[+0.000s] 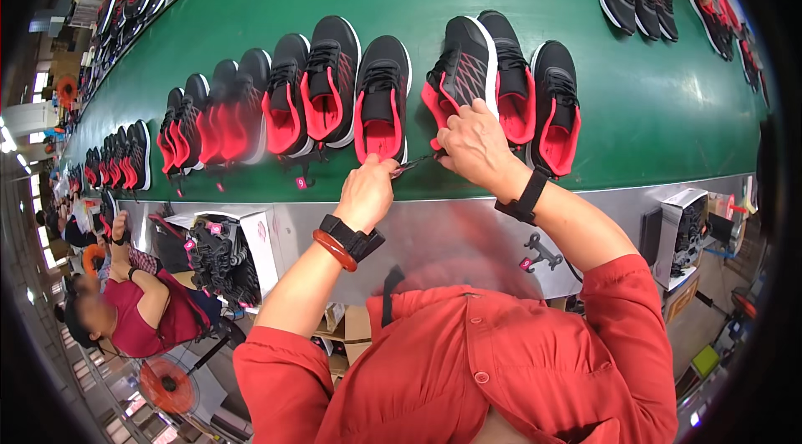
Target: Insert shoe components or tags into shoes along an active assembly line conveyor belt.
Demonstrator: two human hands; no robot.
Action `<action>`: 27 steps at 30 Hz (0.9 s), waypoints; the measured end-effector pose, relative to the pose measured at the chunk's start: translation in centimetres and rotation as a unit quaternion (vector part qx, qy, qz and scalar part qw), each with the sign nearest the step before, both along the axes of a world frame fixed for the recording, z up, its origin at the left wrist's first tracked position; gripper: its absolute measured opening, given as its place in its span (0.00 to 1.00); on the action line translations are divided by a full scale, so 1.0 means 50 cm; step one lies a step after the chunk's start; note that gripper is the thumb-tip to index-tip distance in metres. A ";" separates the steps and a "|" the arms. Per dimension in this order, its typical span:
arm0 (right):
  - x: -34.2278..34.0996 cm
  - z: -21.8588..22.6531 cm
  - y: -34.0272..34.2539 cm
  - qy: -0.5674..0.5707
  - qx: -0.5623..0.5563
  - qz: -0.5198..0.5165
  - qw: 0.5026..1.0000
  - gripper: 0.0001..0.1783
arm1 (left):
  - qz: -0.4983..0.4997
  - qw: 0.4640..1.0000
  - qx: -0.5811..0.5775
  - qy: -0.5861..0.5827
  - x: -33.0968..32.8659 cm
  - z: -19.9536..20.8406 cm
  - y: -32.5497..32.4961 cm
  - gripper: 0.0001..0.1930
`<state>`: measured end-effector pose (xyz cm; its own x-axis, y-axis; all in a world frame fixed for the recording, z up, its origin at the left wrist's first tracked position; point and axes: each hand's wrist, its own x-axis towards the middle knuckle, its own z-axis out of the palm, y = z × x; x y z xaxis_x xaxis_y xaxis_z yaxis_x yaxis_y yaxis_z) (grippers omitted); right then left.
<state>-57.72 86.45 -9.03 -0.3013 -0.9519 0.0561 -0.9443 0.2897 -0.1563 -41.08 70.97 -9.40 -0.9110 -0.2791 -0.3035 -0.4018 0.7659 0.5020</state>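
Over the front edge of the green belt, my left hand (366, 193) is closed, pinching a thin black piece, apparently a plastic shoe hanger (413, 164). It spans the gap toward my right hand (478, 147). That hand is closed around the heel end of a black sneaker (464, 68) with pink lining and a white sole, tilted on its side. My right fingertips also meet the black piece; their exact grip is hidden. Behind and right of it stand two more sneakers, one (555, 97) upright. Another sneaker (383, 89) sits just beyond my left hand.
A row of matching sneakers (327, 81) runs leftward. A loose black hanger (541, 253) with a pink tag lies on the metal ledge (434, 231). Boxes of hangers (221, 256) stand at left and right. A co-worker (142, 302) sits left; another person's hands reach in far right.
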 end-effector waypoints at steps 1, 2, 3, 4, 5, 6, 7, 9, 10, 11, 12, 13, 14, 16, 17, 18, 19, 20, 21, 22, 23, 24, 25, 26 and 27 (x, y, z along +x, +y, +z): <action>0.000 -0.001 -0.001 -0.001 -0.005 0.000 1.000 0.09 | 0.003 1.000 -0.001 0.000 -0.001 0.000 0.003 0.11; 0.000 -0.002 -0.003 0.002 0.001 0.006 1.000 0.08 | 0.006 1.000 -0.003 0.000 -0.002 0.000 0.006 0.11; -0.001 -0.003 -0.003 0.005 0.006 0.012 1.000 0.08 | 0.009 1.000 -0.004 0.001 -0.003 0.000 0.008 0.11; -0.001 -0.005 -0.004 0.008 0.012 0.018 1.000 0.07 | 0.008 1.000 -0.006 0.000 -0.004 0.002 0.010 0.11; 0.002 -0.012 -0.006 0.028 0.027 0.024 0.999 0.07 | 0.008 1.000 -0.009 -0.001 -0.005 0.005 0.012 0.11; 0.006 -0.022 -0.008 0.047 0.042 0.029 0.998 0.06 | 0.006 1.000 -0.011 -0.002 -0.007 0.008 0.014 0.11; 0.007 -0.029 -0.008 0.067 0.058 0.034 0.996 0.06 | 0.001 1.000 -0.012 0.001 -0.009 0.014 0.016 0.11; 0.008 -0.030 -0.009 0.068 0.056 0.026 0.996 0.05 | -0.004 1.000 -0.017 0.005 -0.008 0.028 0.017 0.11; 0.008 -0.030 -0.011 0.067 0.054 0.024 0.996 0.04 | -0.006 1.000 -0.027 -0.008 -0.007 0.026 0.015 0.12; 0.005 -0.025 -0.009 0.044 0.043 0.025 0.998 0.05 | -0.008 0.999 -0.036 -0.022 -0.007 0.021 0.011 0.12; -0.003 -0.017 -0.006 0.022 0.032 0.023 0.999 0.05 | -0.011 0.998 -0.046 -0.034 -0.008 0.016 0.006 0.12; -0.008 -0.009 -0.004 -0.001 0.021 0.022 1.000 0.05 | -0.008 0.999 -0.045 -0.026 -0.004 0.012 0.004 0.12; -0.009 -0.005 -0.006 0.006 0.028 0.023 0.999 0.05 | -0.004 0.999 -0.044 -0.019 0.000 0.008 0.003 0.12; -0.010 -0.005 -0.004 0.006 0.024 0.024 0.999 0.05 | 0.002 0.999 -0.037 -0.009 0.001 0.003 0.011 0.12; -0.010 -0.006 -0.003 0.006 0.022 0.024 0.999 0.06 | 0.006 0.999 -0.033 -0.007 0.000 0.003 0.016 0.12; -0.010 -0.006 -0.003 0.010 0.019 0.024 0.999 0.05 | 0.009 0.999 -0.030 -0.006 -0.002 0.004 0.019 0.12; -0.009 -0.008 -0.003 0.014 0.016 0.025 0.999 0.05 | 0.009 0.999 -0.031 -0.008 -0.003 0.002 0.022 0.12; -0.009 -0.010 -0.003 0.018 0.013 0.025 0.999 0.05 | 0.008 0.999 -0.031 -0.010 -0.004 0.001 0.024 0.12; -0.008 -0.012 -0.003 0.026 0.021 0.029 0.999 0.05 | 0.008 0.999 -0.032 -0.011 -0.005 -0.001 0.026 0.12; -0.008 -0.015 -0.002 0.033 0.029 0.034 0.998 0.05 | 0.010 0.999 -0.033 -0.007 -0.006 0.001 0.028 0.12; -0.008 -0.018 -0.002 0.041 0.037 0.038 0.998 0.05 | 0.012 0.999 -0.033 -0.004 -0.007 0.004 0.030 0.12; -0.008 -0.020 -0.002 0.048 0.046 0.044 0.997 0.06 | 0.014 0.999 -0.034 0.000 -0.007 0.006 0.031 0.12; -0.007 -0.023 -0.003 0.054 0.055 0.050 0.996 0.06 | 0.015 0.999 -0.035 -0.001 -0.008 0.004 0.033 0.12; -0.006 -0.024 -0.004 0.060 0.065 0.056 0.995 0.07 | 0.016 0.999 -0.036 -0.001 -0.008 0.002 0.034 0.12; -0.005 -0.023 -0.008 0.065 0.070 0.060 0.994 0.07 | 0.018 0.999 -0.036 -0.002 -0.007 0.001 0.034 0.12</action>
<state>-57.96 86.07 -10.20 -0.1838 -0.9818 -0.0486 -0.9829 0.1839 0.0025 -41.45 72.68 -9.34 -0.8989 -0.3326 -0.2851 -0.4314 0.7853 0.4441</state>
